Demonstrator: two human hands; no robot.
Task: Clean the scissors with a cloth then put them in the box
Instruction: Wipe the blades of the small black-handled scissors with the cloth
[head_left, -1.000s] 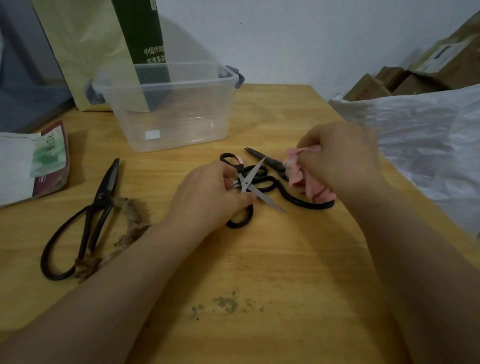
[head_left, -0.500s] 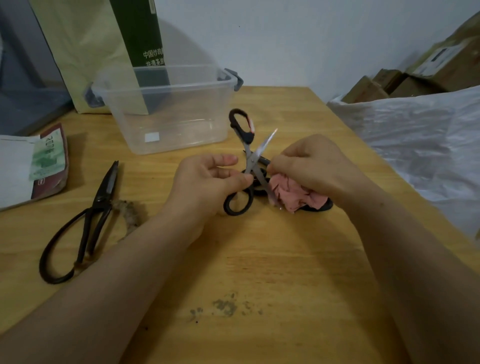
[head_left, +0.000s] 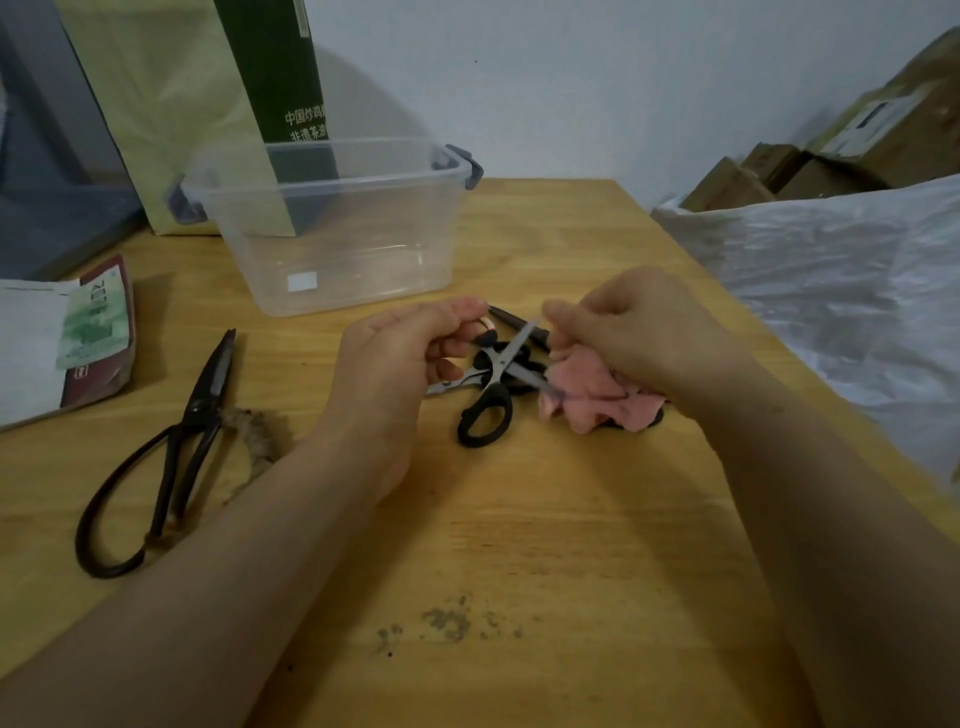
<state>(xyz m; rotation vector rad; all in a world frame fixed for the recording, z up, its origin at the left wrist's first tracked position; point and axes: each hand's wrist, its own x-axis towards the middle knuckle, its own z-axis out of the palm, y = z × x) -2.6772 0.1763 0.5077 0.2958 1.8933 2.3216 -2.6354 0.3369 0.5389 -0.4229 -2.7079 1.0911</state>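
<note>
Fingers (head_left: 460, 312) on open scissors (head_left: 501, 366), blades rightward.

White Chinese characters are showing on the dark green carton (head_left: 270, 78) standing behind the clear plastic box (head_left: 363, 171). The upper line is reading 中国炒, followed by a character too blurred to tell. The lower line is beginning 非遗茶. Both lines are running off at the carton's right edge. A small white sticker (head_left: 302, 281) on the box's front wall is carrying nothing legible. A green label on the packet (head_left: 96, 332) at the left of the bench (head_left: 519, 519) is bearing sideways marks resembling digits, too blurred to read. The label on the cardboard box (head_left: 883, 119) at far right is showing only a blur.
</note>
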